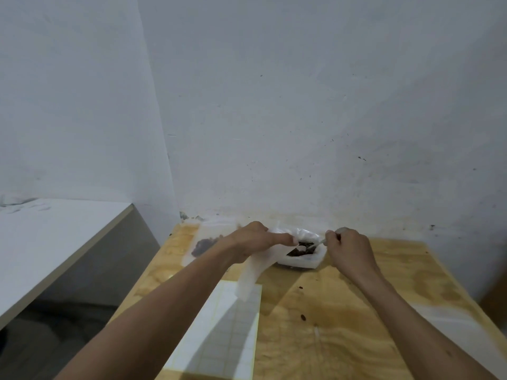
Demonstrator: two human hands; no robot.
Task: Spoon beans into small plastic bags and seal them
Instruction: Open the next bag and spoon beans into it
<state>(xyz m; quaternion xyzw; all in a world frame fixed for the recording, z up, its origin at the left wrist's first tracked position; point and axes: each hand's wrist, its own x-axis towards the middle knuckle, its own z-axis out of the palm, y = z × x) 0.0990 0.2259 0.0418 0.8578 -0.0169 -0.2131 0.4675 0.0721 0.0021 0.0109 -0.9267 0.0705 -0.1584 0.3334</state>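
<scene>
Nearest the camera lies a gridded white sheet (219,333) on the wooden table (343,325). Beyond it, the left hand (255,242) pinches a small empty bag (253,272) that hangs limp, while the right hand (349,250) grips a spoon (315,244) dipping into the beans (300,250) in the open white bag (301,260) by the wall. A good scoop likely means spreading the small bag's mouth and bringing it close. A filled bag (204,244) lies far left; two stray beans (302,317) sit mid-table. Open room lies rightward; the left edge is close.
</scene>
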